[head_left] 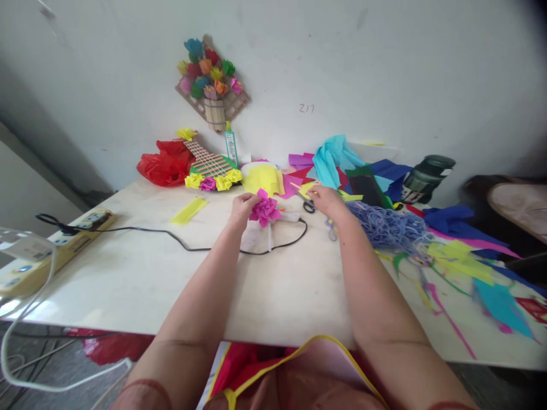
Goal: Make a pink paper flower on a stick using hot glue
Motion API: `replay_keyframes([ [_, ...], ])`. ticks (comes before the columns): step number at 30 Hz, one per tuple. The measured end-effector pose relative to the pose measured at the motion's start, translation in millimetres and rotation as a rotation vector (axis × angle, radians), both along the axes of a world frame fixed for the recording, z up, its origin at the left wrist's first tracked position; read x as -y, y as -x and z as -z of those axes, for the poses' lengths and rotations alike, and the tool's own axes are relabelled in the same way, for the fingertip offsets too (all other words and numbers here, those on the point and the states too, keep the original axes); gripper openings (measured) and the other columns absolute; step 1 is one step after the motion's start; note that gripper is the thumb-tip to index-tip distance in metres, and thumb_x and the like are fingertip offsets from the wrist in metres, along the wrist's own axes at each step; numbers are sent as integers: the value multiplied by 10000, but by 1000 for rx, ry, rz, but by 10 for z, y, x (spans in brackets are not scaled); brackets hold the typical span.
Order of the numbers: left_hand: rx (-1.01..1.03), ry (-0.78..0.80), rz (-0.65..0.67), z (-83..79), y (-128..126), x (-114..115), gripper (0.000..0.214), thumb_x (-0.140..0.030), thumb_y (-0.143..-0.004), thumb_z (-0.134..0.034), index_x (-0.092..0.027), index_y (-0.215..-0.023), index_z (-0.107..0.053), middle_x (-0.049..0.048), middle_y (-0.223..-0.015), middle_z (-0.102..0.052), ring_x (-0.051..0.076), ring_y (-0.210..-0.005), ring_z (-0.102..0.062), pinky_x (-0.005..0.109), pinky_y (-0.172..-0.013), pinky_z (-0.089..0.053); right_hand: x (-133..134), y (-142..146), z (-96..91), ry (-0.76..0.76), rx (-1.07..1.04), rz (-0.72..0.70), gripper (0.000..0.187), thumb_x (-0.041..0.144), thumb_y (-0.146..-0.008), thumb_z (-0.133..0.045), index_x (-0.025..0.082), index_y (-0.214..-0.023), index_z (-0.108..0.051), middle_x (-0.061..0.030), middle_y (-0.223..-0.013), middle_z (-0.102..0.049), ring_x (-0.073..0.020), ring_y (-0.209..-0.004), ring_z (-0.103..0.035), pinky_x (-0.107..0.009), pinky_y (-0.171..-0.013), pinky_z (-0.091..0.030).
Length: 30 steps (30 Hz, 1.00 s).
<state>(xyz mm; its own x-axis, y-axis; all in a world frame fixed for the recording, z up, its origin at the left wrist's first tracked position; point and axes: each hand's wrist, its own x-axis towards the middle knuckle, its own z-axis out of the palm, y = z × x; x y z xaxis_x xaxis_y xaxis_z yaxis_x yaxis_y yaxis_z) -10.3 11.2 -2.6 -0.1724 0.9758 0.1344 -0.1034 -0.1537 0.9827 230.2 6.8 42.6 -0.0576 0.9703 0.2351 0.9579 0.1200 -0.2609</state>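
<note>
My left hand is closed around a pink crepe-paper flower held just above the white table. My right hand reaches farther right, fingers pinched near a thin stick and yellow paper scraps; what it grips is too small to name. Black-handled scissors lie just left of that hand. A glue gun with a black cord rests under the flower.
A power strip sits at the left edge. Coloured paper sheets, a purple string heap and a dark jar crowd the right. A red bag, paper-flower craft and wall bouquet stand behind.
</note>
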Motion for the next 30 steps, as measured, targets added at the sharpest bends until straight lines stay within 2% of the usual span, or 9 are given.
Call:
replay_keyframes([
  [4, -43, -26, 79, -10, -9, 36, 226, -332, -531, -720, -162, -480, -581, -13, -451, -469, 83, -449, -381, 234, -449, -233, -5, 112, 0, -26, -83, -108, 306, 297, -942, -449, 170, -968, -726, -89, -961, -742, -189, -895, -638, -258, -774, -429],
  [7, -58, -40, 120, -3, -7, 41, 237, -336, -543, -727, -164, -480, -576, -13, -447, -458, 81, -440, -361, 239, -444, -205, 7, 127, -6, -73, -154, -135, 267, 302, -926, -486, 182, -987, -717, -57, -873, -739, -189, -874, -635, -260, -765, -425],
  [12, -68, -39, 138, 29, 1, 14, 252, -343, -552, -749, -164, -491, -582, -18, -447, -453, 80, -434, -354, 240, -442, -195, 45, 36, -94, -250, -272, 10, 265, 322, -927, -494, 200, -1060, -688, -64, -967, -748, -208, -927, -662, -283, -801, -452],
  [15, -73, -40, 141, 26, -4, 20, 256, -341, -556, -745, -166, -486, -573, -17, -446, -454, 79, -432, -351, 241, -441, -191, 101, -14, -213, -426, -358, 113, 346, 345, -991, -359, 192, -1112, -645, -84, -1014, -738, -204, -980, -672, -293, -851, -467],
  [17, -75, -39, 141, 11, -9, 36, 260, -342, -552, -739, -165, -475, -564, -15, -443, -451, 79, -431, -350, 242, -438, -192, 139, -36, -284, -523, -388, 135, 412, 347, -1016, -254, 185, -1157, -606, -98, -1046, -719, -190, -991, -679, -291, -854, -477],
  [20, -75, -40, 144, -13, -16, 60, 257, -346, -542, -733, -166, -471, -563, -11, -443, -456, 81, -429, -356, 242, -435, -194, 162, -64, -344, -650, -469, 98, 428, 358, -1019, -211, 194, -1165, -578, -95, -1058, -696, -167, -953, -688, -291, -843, -500],
  [25, -70, -41, 143, -40, -23, 80, 250, -341, -534, -738, -168, -473, -569, -2, -456, -474, 87, -436, -374, 248, -433, -207, 167, -111, -389, -838, -716, -36, 320, 399, -969, -373, 198, -1027, -616, -45, -875, -693, -138, -701, -657, -294, -735, -532],
  [28, -68, -27, 146, -52, -31, 93, 248, -337, -536, -738, -170, -472, -567, -2, -457, -478, 89, -433, -374, 249, -432, -216, 214, -132, -436, -814, -617, 32, 356, 418, -969, -386, 203, -1012, -667, -35, -756, -669, -149, -682, -630, -304, -740, -516],
  [30, -67, -27, 144, -51, -34, 94, 244, -331, -537, -737, -168, -470, -568, -3, -453, -473, 86, -432, -367, 248, -432, -208, 249, -136, -462, -693, -440, 111, 323, 406, -950, -449, 208, -987, -702, -44, -723, -663, -183, -743, -636, -324, -768, -502],
])
